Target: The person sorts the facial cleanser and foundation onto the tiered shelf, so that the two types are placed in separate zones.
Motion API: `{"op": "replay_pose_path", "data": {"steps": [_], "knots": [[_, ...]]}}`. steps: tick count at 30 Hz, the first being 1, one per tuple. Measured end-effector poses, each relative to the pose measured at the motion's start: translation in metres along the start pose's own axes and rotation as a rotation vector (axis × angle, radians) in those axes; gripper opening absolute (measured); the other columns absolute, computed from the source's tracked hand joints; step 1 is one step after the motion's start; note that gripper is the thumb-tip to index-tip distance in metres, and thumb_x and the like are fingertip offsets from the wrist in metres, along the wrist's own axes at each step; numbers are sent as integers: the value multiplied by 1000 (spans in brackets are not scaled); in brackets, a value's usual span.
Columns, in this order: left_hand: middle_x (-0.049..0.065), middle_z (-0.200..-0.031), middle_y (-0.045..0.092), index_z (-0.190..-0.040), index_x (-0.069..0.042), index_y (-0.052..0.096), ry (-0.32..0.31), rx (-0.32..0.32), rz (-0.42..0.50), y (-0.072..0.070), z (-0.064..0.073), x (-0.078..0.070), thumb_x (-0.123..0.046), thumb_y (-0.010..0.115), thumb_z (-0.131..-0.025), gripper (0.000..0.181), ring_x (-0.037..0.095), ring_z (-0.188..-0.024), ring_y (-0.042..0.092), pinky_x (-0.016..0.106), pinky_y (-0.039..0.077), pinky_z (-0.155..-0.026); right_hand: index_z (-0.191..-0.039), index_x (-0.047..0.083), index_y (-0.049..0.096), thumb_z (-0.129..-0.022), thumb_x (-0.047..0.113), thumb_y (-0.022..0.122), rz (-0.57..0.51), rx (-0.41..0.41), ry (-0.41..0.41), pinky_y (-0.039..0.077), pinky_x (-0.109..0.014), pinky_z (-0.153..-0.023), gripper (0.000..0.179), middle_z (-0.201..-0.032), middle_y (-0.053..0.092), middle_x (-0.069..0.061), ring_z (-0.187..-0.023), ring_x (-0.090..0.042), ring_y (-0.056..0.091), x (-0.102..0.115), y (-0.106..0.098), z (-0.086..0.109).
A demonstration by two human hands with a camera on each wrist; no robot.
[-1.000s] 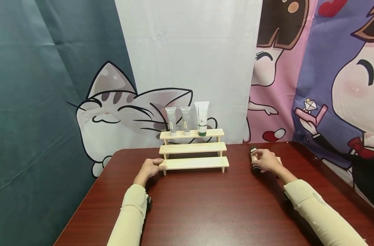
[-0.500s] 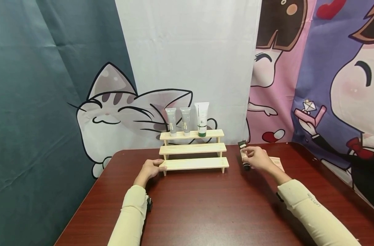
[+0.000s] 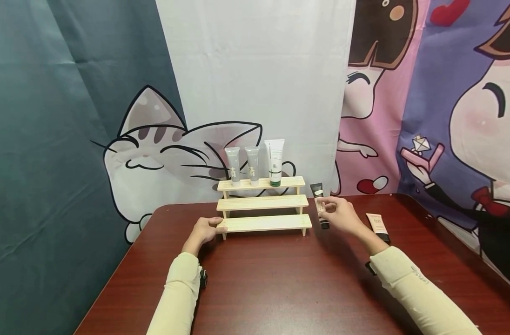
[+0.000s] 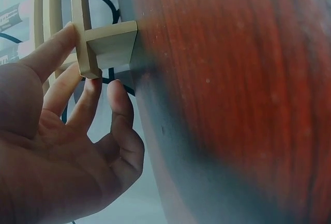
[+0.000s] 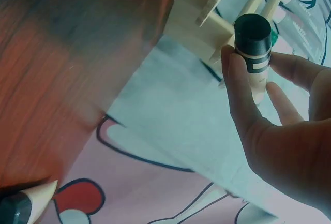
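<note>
A three-step wooden display stand (image 3: 261, 223) stands at the back of the table. My left hand (image 3: 202, 232) grips the left end of its lowest step. In the left wrist view the thumb lies on one face of that step (image 4: 81, 6) and fingertips on the other. To the stand's right, my right hand (image 3: 343, 215) pinches a beige cosmetic tube (image 3: 324, 224) with a black end and a black cap. The tube is tilted, its cap (image 5: 253, 32) downward. Fingers hide part of its body.
Two clear gel tubes (image 3: 233, 167) and a white tube with a green cap (image 3: 276, 160) stand on the top step. A pink BB cream tube (image 3: 378, 224) lies on the table at the right. A printed cloth (image 3: 255, 70) hangs behind.
My right hand has lifted the beige tube and carried it left toward the stand, exposing the pink BB cream tube behind. The left hand stays on the stand.
</note>
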State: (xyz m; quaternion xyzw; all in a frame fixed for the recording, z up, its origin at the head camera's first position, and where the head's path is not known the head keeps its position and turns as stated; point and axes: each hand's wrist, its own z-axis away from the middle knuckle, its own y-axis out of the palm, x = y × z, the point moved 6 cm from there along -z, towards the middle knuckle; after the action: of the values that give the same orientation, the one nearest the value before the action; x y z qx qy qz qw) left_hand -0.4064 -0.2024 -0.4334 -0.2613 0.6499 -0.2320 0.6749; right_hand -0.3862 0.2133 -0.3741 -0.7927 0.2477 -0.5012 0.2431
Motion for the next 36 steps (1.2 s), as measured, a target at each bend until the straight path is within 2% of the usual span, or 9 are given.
{"op": "replay_pose_path", "data": {"steps": [3, 11, 17, 23, 31, 36], "knots": [[15, -142, 54, -131, -9, 66, 5, 7, -3, 0, 0, -1, -22, 78, -87, 47, 37, -138, 41, 50, 36, -111, -121, 2, 69, -83, 2, 74, 11, -23, -41, 57, -37, -70, 38, -100, 73, -22, -92, -31, 72, 9, 1, 0], [14, -143, 54, -130, -11, 67, -8, 6, -13, -2, 0, 0, -23, 78, -88, 46, 38, -139, 38, 51, 34, -112, -123, 6, 68, -85, 5, 76, -18, -19, -112, 58, -42, -74, 39, -106, 73, -20, -97, -32, 71, 29, 11, -3], [16, -142, 54, -131, -11, 67, -9, 3, -18, 2, 0, -1, -23, 78, -87, 47, 39, -136, 42, 50, 38, -110, -123, 8, 66, -85, 7, 78, -41, -32, -125, 56, -46, -77, 40, -106, 73, -19, -99, -33, 70, 38, 19, 1], [16, -141, 55, -131, -8, 66, -2, 0, -15, 2, 2, -1, -21, 78, -87, 48, 40, -135, 43, 50, 38, -110, -122, 6, 60, -84, 6, 78, -102, -47, -133, 59, -42, -71, 42, -105, 72, -22, -91, -33, 72, 48, 32, -1], [16, -140, 56, -131, -8, 66, -11, -5, -4, 1, 2, 0, -21, 78, -87, 47, 39, -135, 43, 49, 37, -110, -126, -1, 52, -84, 2, 76, -214, -24, -123, 61, -38, -68, 49, -111, 69, -27, -83, -34, 73, 67, 49, -6], [16, -140, 56, -130, -10, 67, -9, -8, -17, 0, 2, -1, -22, 78, -87, 47, 39, -136, 42, 49, 37, -110, -128, -1, 53, -86, 2, 76, -252, -24, -120, 61, -35, -70, 48, -115, 68, -26, -87, -33, 73, 78, 60, -13]]}}
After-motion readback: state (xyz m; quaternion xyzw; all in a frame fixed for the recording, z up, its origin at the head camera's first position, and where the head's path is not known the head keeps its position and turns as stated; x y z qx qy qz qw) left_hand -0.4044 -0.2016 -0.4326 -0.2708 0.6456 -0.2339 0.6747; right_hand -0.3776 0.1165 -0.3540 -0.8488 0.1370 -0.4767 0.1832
